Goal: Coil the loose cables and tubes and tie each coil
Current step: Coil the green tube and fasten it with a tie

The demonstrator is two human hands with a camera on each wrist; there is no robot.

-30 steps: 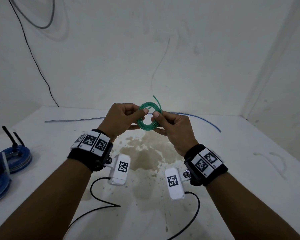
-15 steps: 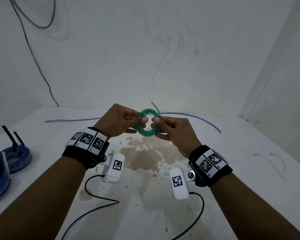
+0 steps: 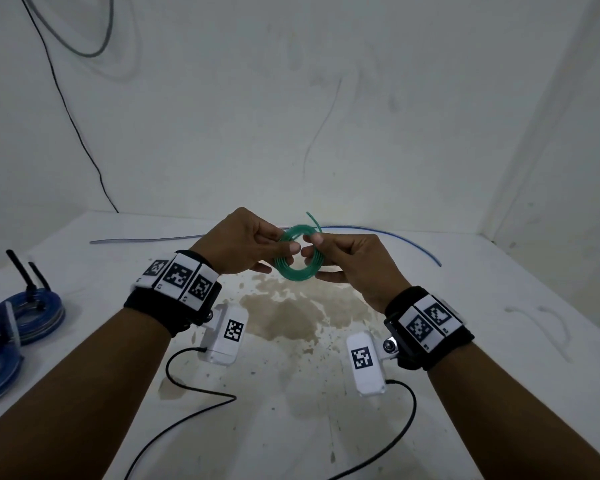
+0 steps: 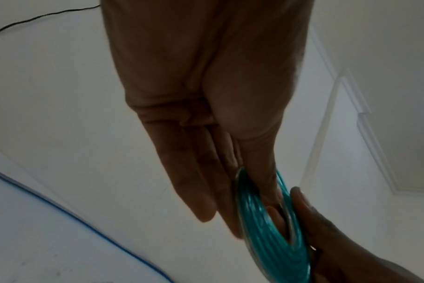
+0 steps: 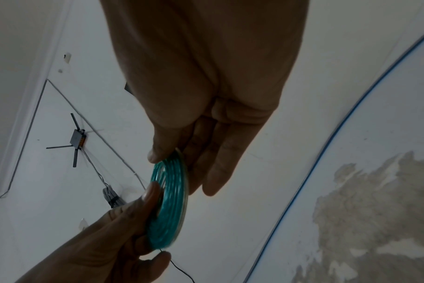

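A small coil of green tube (image 3: 297, 268) hangs in the air between both hands, above the table's middle. My left hand (image 3: 253, 244) pinches its left side between thumb and fingers. My right hand (image 3: 340, 254) pinches the right side the same way. A short loose end of the green tube (image 3: 313, 220) sticks up from the top of the coil. In the left wrist view the green coil (image 4: 266, 220) is seen edge-on under the thumb. In the right wrist view the green coil (image 5: 168, 203) sits between the thumbs of both hands.
A long loose blue tube (image 3: 395, 237) lies across the back of the white table (image 3: 499, 341). Two blue coils (image 3: 28, 313) tied with black straps lie at the left edge. A brown stain (image 3: 291, 317) marks the table's middle. Black wrist-camera cables (image 3: 194, 386) trail near me.
Both hands have shifted slightly with the green coil, which has turned a little in the fingers. The grip on both sides stays the same.
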